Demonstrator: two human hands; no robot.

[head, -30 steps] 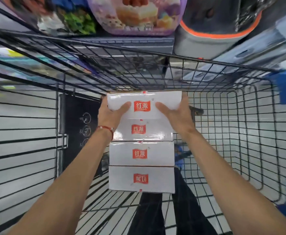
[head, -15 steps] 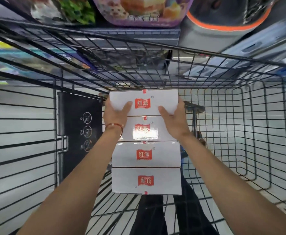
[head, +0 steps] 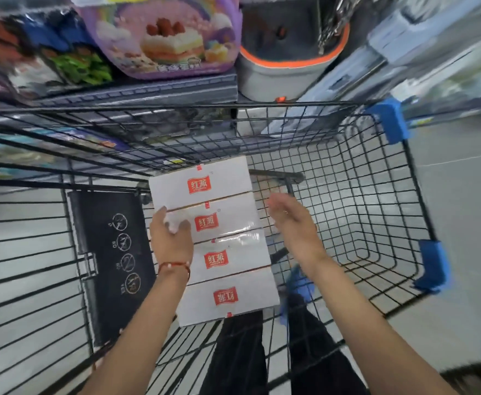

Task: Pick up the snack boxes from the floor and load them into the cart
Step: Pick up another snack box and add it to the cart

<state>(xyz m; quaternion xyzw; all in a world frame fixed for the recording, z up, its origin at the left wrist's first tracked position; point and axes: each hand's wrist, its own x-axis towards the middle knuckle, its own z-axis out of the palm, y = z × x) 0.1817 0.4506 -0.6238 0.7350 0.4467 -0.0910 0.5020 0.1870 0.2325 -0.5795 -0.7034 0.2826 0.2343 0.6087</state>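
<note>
- We see four white snack boxes [head: 213,240] lined up inside the cart [head: 376,195].
- Our left hand [head: 170,238] rests on them.
- Our right hand [head: 293,223], fingers straight, hovers inside the cart too, touching nothing.

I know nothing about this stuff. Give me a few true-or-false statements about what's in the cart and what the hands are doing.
Four white snack boxes lie in a row in the cart. True.
The right hand grips the farthest box. False: it is open, beside the boxes.
The left hand touches the second box from the far end. True.
The boxes' logos are blue. False: they are red.
</note>
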